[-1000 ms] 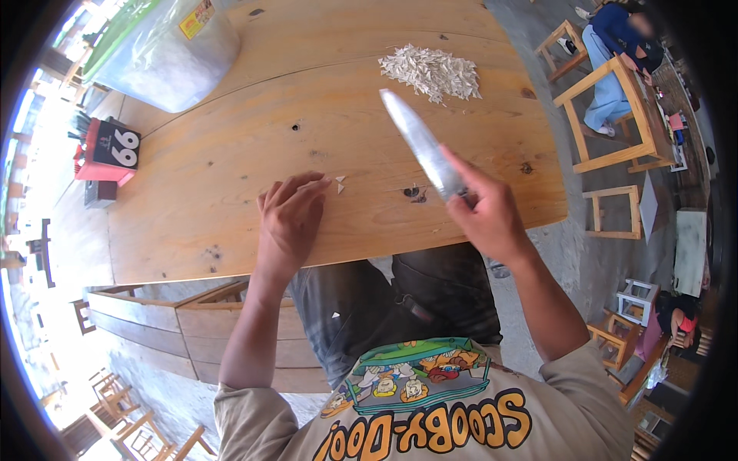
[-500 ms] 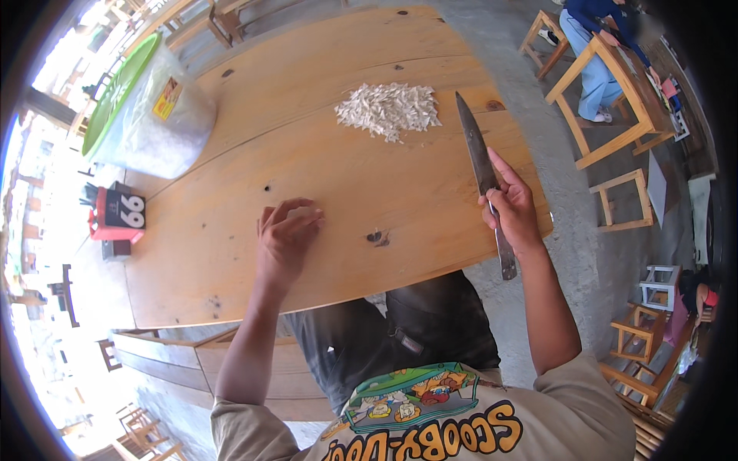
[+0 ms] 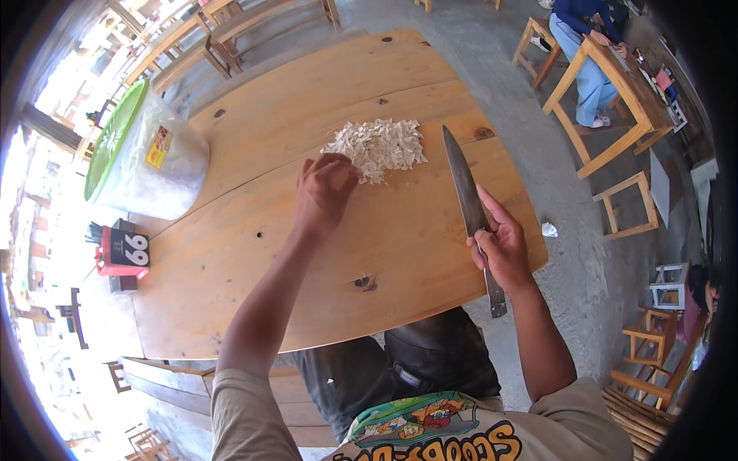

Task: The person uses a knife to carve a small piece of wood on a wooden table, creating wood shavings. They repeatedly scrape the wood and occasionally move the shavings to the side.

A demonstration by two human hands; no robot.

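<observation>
My right hand (image 3: 503, 250) grips a long kitchen knife (image 3: 460, 173) above the table's right part, blade pointing away from me and index finger extended beside it. My left hand (image 3: 324, 196) reaches to the near-left edge of a pile of small white flakes or cut pieces (image 3: 388, 142), fingers curled together; what is between them, if anything, is too hidden to make out. Both are over the wooden table (image 3: 254, 276).
A lidded clear tub (image 3: 177, 184) with a bag inside stands at left, beside a red-and-black cutlery holder (image 3: 115, 253). Wooden stools (image 3: 615, 203) and benches surround the table. A person (image 3: 592, 77) in blue is at a wooden table to the right.
My left hand has moved forward from the table's middle to the pile. The knife, earlier tilted leftward, has swung more upright in my right hand. The view has shifted, showing more beyond the table.
</observation>
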